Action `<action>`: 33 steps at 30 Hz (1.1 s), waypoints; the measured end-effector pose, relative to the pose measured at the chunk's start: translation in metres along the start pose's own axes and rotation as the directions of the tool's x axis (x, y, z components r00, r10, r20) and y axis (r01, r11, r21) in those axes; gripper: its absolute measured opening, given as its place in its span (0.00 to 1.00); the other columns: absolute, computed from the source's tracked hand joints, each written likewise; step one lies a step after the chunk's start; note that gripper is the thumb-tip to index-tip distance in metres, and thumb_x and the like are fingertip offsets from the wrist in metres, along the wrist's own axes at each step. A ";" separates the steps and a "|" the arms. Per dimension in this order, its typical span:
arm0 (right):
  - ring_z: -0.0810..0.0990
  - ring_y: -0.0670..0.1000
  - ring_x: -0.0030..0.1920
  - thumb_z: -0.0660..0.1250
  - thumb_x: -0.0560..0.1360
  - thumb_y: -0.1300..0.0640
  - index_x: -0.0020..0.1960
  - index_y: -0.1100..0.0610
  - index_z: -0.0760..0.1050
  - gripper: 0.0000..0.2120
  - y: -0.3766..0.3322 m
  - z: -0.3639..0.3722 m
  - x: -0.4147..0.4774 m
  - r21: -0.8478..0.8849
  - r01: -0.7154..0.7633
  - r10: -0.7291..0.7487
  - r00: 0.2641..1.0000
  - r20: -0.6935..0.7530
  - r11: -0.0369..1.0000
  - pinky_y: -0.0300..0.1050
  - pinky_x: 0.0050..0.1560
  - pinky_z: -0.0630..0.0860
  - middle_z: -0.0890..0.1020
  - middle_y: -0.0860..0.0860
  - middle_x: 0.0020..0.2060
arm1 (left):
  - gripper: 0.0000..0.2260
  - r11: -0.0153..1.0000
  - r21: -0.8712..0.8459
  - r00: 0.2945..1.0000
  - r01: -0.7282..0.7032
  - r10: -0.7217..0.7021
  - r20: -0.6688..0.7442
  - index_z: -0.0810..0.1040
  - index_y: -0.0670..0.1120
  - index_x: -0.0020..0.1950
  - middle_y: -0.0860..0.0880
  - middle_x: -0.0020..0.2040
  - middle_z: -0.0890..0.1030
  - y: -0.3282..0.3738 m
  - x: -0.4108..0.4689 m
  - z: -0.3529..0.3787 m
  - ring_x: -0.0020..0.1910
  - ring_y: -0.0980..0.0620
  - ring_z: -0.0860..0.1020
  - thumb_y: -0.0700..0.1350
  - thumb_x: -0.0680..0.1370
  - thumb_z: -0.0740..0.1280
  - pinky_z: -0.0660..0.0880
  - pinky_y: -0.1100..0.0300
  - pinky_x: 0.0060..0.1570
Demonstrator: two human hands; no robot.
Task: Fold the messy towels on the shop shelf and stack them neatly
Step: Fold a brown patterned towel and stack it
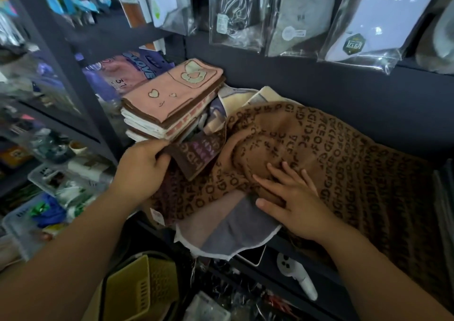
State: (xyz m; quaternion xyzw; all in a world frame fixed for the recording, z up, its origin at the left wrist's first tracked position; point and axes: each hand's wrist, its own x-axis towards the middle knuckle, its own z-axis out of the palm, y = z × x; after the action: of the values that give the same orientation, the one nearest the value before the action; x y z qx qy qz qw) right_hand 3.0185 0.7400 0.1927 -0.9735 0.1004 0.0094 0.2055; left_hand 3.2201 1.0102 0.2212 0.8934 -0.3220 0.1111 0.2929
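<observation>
Head view: the right hand point(292, 198) lies flat, fingers spread, pinning the brown towel point(344, 153) to the shelf point(314, 259), while the left hand point(145, 166) pinches a dark towel corner point(189, 158), probably to straighten it for folding, just short of the folded stack point(172, 95).

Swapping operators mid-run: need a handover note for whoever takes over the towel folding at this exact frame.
Left hand: grips a corner of the dark brown towel, just below the folded stack.
Right hand: fingers spread flat on the tan lettered towel, holding nothing.
Done: one neat stack at the left, with a pink towel on top.
Left: the tan towel lies spread out and rumpled, a grey towel hangs off the front beneath it, and cream towels sit crumpled behind. Fold all of these and add them to the stack.
</observation>
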 end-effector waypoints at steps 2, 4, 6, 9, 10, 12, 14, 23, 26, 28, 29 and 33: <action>0.55 0.49 0.80 0.43 0.69 0.18 0.71 0.32 0.68 0.38 -0.010 -0.010 0.003 0.129 0.020 0.002 0.986 -0.164 0.991 0.60 0.79 0.51 0.66 0.43 0.77 | 0.08 0.992 -0.120 0.999 0.029 -0.025 0.038 0.80 0.50 0.53 0.51 0.42 0.81 0.020 0.004 -0.011 0.41 0.54 0.78 0.41 0.81 0.62 0.74 0.60 0.41; 0.72 0.50 0.69 0.53 0.74 0.23 0.72 0.38 0.70 0.33 -0.033 -0.023 0.005 0.152 0.128 -0.061 0.921 -0.384 0.980 0.55 0.69 0.70 0.78 0.45 0.65 | 0.06 0.982 -0.190 0.996 -0.007 0.024 0.091 0.79 0.52 0.49 0.55 0.38 0.79 0.046 0.005 -0.020 0.39 0.58 0.77 0.44 0.82 0.63 0.70 0.66 0.36; 0.82 0.44 0.52 0.65 0.73 0.31 0.76 0.39 0.65 0.33 -0.059 -0.035 0.005 0.252 0.234 -0.115 0.904 -0.411 0.939 0.43 0.54 0.79 0.83 0.43 0.49 | 0.07 0.968 -0.247 0.986 -0.047 0.084 0.141 0.80 0.51 0.47 0.53 0.35 0.79 0.071 0.003 -0.021 0.36 0.56 0.77 0.47 0.82 0.64 0.71 0.61 0.35; 0.84 0.44 0.38 0.75 0.73 0.46 0.74 0.42 0.70 0.31 -0.086 -0.039 0.010 0.475 0.264 -0.141 0.950 -0.279 0.840 0.42 0.42 0.82 0.84 0.44 0.41 | 0.13 0.937 -0.345 0.970 -0.060 0.136 0.202 0.82 0.50 0.44 0.51 0.36 0.82 0.093 -0.002 -0.015 0.36 0.55 0.80 0.55 0.80 0.62 0.76 0.51 0.39; 0.84 0.45 0.36 0.75 0.75 0.52 0.70 0.46 0.75 0.25 -0.088 -0.037 0.012 0.508 0.267 -0.132 0.949 -0.286 0.819 0.44 0.39 0.82 0.85 0.45 0.42 | 0.14 0.930 -0.362 0.965 -0.058 0.144 0.217 0.82 0.50 0.45 0.51 0.37 0.83 0.095 -0.004 -0.012 0.37 0.54 0.81 0.56 0.79 0.62 0.77 0.50 0.39; 0.85 0.45 0.35 0.71 0.77 0.62 0.60 0.52 0.82 0.13 -0.087 -0.037 0.016 0.571 0.220 -0.031 0.947 -0.321 0.791 0.38 0.34 0.79 0.85 0.47 0.40 | 0.14 0.931 -0.352 0.958 -0.096 0.182 0.221 0.83 0.49 0.47 0.52 0.38 0.83 0.095 -0.009 -0.004 0.38 0.55 0.81 0.56 0.79 0.62 0.76 0.49 0.39; 0.86 0.46 0.36 0.67 0.77 0.65 0.54 0.53 0.84 0.11 -0.081 -0.042 0.017 0.660 0.136 0.109 0.943 -0.315 0.739 0.39 0.35 0.79 0.86 0.49 0.40 | 0.12 0.949 -0.257 0.954 -0.180 0.232 0.189 0.80 0.47 0.45 0.53 0.37 0.79 0.089 -0.020 0.003 0.36 0.55 0.78 0.54 0.77 0.65 0.74 0.50 0.36; 0.79 0.45 0.63 0.69 0.76 0.59 0.73 0.49 0.72 0.26 -0.073 -0.073 0.030 0.789 0.108 0.128 0.964 -0.231 0.605 0.47 0.68 0.74 0.80 0.46 0.64 | 0.12 0.998 0.030 0.982 0.048 -0.052 0.180 0.73 0.47 0.34 0.54 0.27 0.71 0.031 -0.074 0.013 0.26 0.52 0.73 0.54 0.70 0.66 0.68 0.57 0.27; 0.81 0.47 0.61 0.66 0.78 0.61 0.75 0.48 0.70 0.26 -0.085 -0.083 0.045 0.884 0.050 0.092 0.990 -0.104 0.464 0.46 0.65 0.77 0.80 0.49 0.64 | 0.08 0.975 -0.043 0.964 0.218 -0.208 0.167 0.78 0.47 0.40 0.47 0.30 0.77 0.025 -0.073 -0.008 0.29 0.49 0.77 0.48 0.77 0.68 0.72 0.53 0.30; 0.84 0.40 0.53 0.64 0.80 0.63 0.76 0.49 0.69 0.26 -0.092 -0.088 0.059 0.909 0.027 0.062 0.996 -0.058 0.416 0.34 0.51 0.80 0.82 0.48 0.60 | 0.05 0.910 -0.215 0.935 0.354 -0.337 0.112 0.78 0.47 0.47 0.44 0.38 0.80 0.025 -0.063 -0.024 0.36 0.46 0.79 0.46 0.81 0.66 0.76 0.50 0.36; 0.84 0.36 0.46 0.63 0.80 0.63 0.76 0.50 0.68 0.25 -0.095 -0.089 0.069 0.914 0.017 0.054 0.998 -0.042 0.405 0.29 0.41 0.78 0.82 0.46 0.56 | 0.05 0.851 -0.324 0.907 0.413 -0.415 0.069 0.77 0.47 0.48 0.43 0.41 0.80 0.024 -0.058 -0.033 0.37 0.46 0.79 0.45 0.82 0.65 0.76 0.51 0.37; 0.82 0.33 0.35 0.62 0.81 0.61 0.75 0.50 0.69 0.23 -0.111 -0.093 0.104 0.935 -0.028 0.059 0.998 0.007 0.355 0.27 0.27 0.73 0.82 0.40 0.45 | 0.06 0.666 -0.621 0.825 0.413 -0.563 -0.056 0.79 0.45 0.45 0.46 0.35 0.81 0.017 -0.029 -0.070 0.33 0.49 0.79 0.37 0.80 0.66 0.76 0.59 0.34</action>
State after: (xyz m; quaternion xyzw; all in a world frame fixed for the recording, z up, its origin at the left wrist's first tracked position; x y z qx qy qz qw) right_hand 3.1405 0.7821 0.3155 -0.6819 0.1163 -0.0572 0.7199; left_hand 3.1857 1.0562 0.2739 0.7913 -0.0486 0.0320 0.6086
